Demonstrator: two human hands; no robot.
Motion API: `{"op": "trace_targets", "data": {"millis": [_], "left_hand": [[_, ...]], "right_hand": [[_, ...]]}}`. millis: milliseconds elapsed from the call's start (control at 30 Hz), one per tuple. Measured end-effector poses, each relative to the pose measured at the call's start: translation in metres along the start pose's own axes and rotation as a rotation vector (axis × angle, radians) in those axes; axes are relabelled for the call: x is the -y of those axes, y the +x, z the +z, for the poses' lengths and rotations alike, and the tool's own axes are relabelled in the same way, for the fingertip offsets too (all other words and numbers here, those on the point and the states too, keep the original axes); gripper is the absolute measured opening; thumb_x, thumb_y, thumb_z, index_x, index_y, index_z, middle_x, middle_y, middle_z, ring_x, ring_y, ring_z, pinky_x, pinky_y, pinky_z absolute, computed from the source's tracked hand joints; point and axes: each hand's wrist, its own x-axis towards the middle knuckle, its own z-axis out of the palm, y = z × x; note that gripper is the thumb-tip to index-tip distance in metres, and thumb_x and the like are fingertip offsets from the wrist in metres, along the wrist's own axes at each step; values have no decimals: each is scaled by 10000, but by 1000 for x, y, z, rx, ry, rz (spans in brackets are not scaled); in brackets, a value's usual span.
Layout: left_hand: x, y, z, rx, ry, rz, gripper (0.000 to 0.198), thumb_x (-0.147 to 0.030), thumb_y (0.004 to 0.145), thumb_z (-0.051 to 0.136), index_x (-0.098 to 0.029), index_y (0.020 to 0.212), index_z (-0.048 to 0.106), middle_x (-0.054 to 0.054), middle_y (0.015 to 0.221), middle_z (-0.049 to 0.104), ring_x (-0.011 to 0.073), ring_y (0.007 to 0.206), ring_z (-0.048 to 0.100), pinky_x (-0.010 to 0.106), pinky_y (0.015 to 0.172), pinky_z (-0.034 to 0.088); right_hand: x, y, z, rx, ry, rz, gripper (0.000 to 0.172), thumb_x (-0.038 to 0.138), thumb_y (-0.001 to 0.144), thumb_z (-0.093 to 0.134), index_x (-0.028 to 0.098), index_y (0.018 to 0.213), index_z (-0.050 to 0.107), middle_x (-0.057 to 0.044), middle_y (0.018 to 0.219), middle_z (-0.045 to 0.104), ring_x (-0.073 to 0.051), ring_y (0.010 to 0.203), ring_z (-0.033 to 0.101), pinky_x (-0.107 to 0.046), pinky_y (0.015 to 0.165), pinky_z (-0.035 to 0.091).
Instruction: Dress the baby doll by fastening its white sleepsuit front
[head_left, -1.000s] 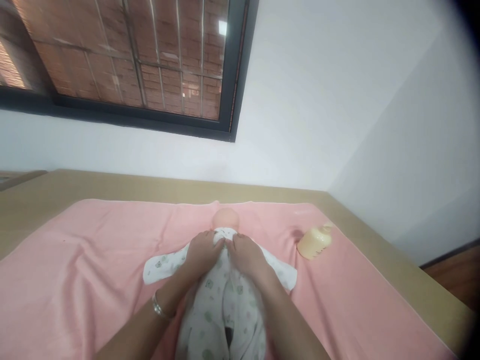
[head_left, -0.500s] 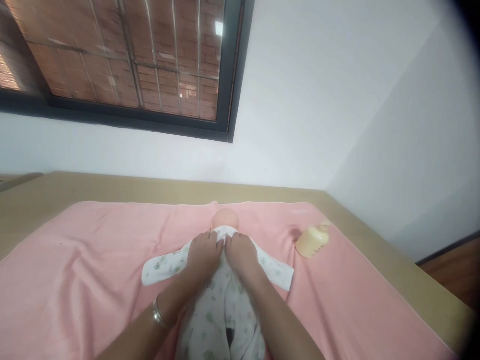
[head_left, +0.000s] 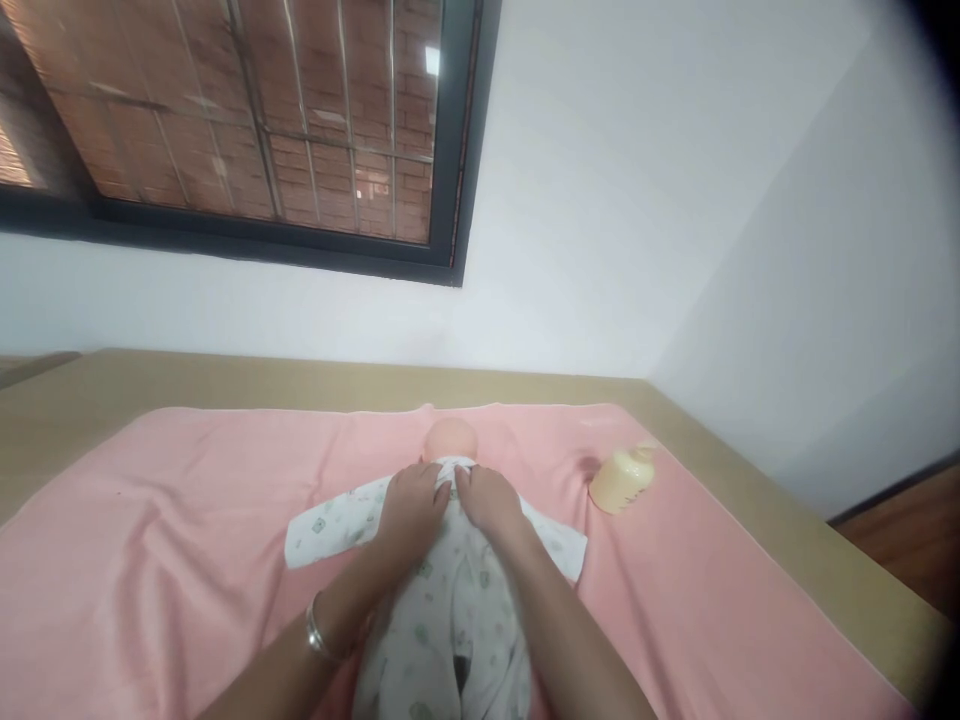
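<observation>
A baby doll [head_left: 450, 438] lies on its back on a pink towel [head_left: 150, 540], dressed in a white romper [head_left: 450, 620] with small green prints. Both my hands rest on the doll's chest just below its bald head. My left hand [head_left: 409, 505], with a silver bangle on its wrist, has its fingers curled on the romper's left front edge. My right hand [head_left: 487, 500] pinches the right front edge. The fingertips of the two hands nearly touch at the collar. The romper's sleeves spread out flat to both sides.
A pale yellow baby bottle [head_left: 621, 480] lies on its side on the towel, right of the doll. The towel covers a tan table [head_left: 225, 375] set against a white wall. A barred window [head_left: 247, 130] is above left. Wooden floor [head_left: 907, 545] shows at right.
My two hands have crept slightly up the doll's chest toward the collar and drawn closer together. The doll and bottle lie as before.
</observation>
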Motion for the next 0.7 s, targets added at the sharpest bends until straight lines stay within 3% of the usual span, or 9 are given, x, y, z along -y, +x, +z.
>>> {"op": "trace_targets", "data": {"millis": [67,200,333,433,600,700], "left_hand": [[3,1,1,17,-38,-33,278,-322,893,392,-175,1005,599,84,1022,644,221,957,564,345,860,392],[11,5,-2,85,-84,-91,310,-368,899,391,-177,1007,610,78,957,659,216,907,583,332,803,416],[6,4,-2,31,-5,23,341,-313,928,333,-176,803,619,74,830,644,212,836,573,343,797,401],[3,3,2,-11,37,85,317,-279,920,348,-168,780,610,77,849,641,217,856,565,351,815,395],[15,5,4,28,-73,-52,284,-334,909,388,-167,902,618,72,896,651,207,855,573,336,782,418],[19,8,5,24,-94,80,348,-311,940,319,-173,811,611,62,842,638,193,826,560,335,786,411]], "right_hand": [[-2,-1,-4,25,32,5,574,417,968,169,104,1007,648,-177,1002,666,-255,940,614,-341,790,415],[2,-18,-13,-12,39,-145,458,346,950,252,120,967,650,-163,1005,661,-238,941,605,-313,791,406],[0,-13,-12,8,68,-104,456,347,946,247,127,999,643,-156,1018,661,-236,934,610,-307,765,407],[-7,-1,-7,40,91,-57,532,373,962,180,126,1008,649,-154,1011,669,-238,946,614,-311,771,406],[-5,-9,-7,-13,66,-111,476,376,942,241,127,963,646,-156,973,666,-233,888,611,-303,725,402],[-4,-12,-9,-15,79,-130,462,370,942,245,142,954,647,-142,962,669,-228,876,610,-299,712,398]]}}
